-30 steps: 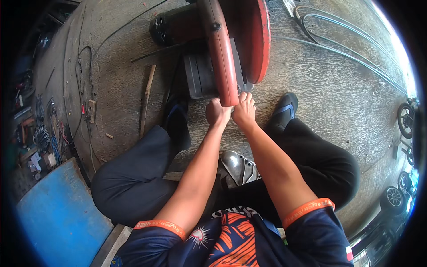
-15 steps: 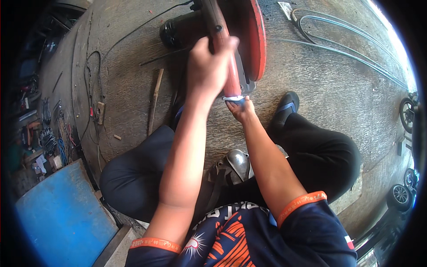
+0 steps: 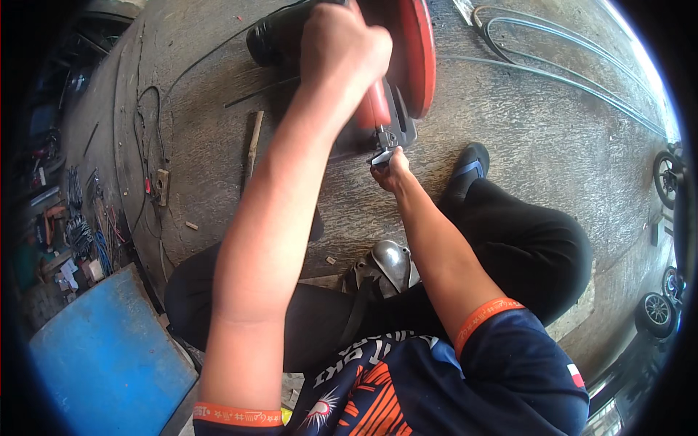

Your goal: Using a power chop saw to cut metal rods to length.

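A red cut-off saw (image 3: 422, 58) with a round red guard stands on the floor ahead of me. My left hand (image 3: 345, 54) is closed in a fist around its red arm (image 3: 374, 109), and my forearm hides part of the saw. Just below the arm's near end, my right hand (image 3: 393, 171) grips a small shiny metal piece (image 3: 382, 158) by its near side. That piece sits close to the slotted grey metal part (image 3: 402, 120) of the saw; whether they touch I cannot tell.
Between my legs lies a rounded shiny metal part (image 3: 390, 259). A wooden stick (image 3: 254, 145) and a cable (image 3: 142, 123) lie to the left, beyond a blue panel (image 3: 109, 356). Long thin rods (image 3: 560, 80) stretch across the right. Motorcycle wheels (image 3: 656, 312) stand at the right edge.
My left hand and the saw's red arm have moved up and away from me, uncovering the metal piece. My right hand has stayed near the same place, shifting slightly.
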A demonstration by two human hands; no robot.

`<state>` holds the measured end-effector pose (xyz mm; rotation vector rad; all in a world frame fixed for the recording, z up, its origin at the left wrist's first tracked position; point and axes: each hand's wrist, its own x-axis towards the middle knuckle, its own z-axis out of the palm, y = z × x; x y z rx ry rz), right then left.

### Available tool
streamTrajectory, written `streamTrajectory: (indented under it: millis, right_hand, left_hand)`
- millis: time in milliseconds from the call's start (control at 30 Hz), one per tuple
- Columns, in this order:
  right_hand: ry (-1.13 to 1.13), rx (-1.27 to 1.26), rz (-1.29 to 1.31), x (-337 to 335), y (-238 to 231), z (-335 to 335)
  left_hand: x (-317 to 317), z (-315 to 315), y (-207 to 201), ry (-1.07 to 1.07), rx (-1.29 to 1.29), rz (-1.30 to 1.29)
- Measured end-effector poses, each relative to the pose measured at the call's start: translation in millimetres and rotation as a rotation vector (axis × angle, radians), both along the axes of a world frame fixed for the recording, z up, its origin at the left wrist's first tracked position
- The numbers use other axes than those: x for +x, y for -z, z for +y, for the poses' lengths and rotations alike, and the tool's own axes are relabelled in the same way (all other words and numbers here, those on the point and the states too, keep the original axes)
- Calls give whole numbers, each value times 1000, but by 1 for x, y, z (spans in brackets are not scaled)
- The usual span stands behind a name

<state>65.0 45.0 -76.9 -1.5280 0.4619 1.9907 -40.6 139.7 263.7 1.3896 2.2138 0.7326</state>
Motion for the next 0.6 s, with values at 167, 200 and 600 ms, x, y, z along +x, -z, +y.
streamTrajectory:
  millis: [167,200,600]
  right_hand:
    - [-310,151,-556,11,-10,-9]
    - [-689,368,-1145,6,-29,-21]
    - [-643,117,-511,-44,-78,5]
  left_hand:
    - [-15,39,-34,-7,32,70]
    - [-18,43,-45,-15,33,72]
    - [-34,70,-59,-65,-144,36]
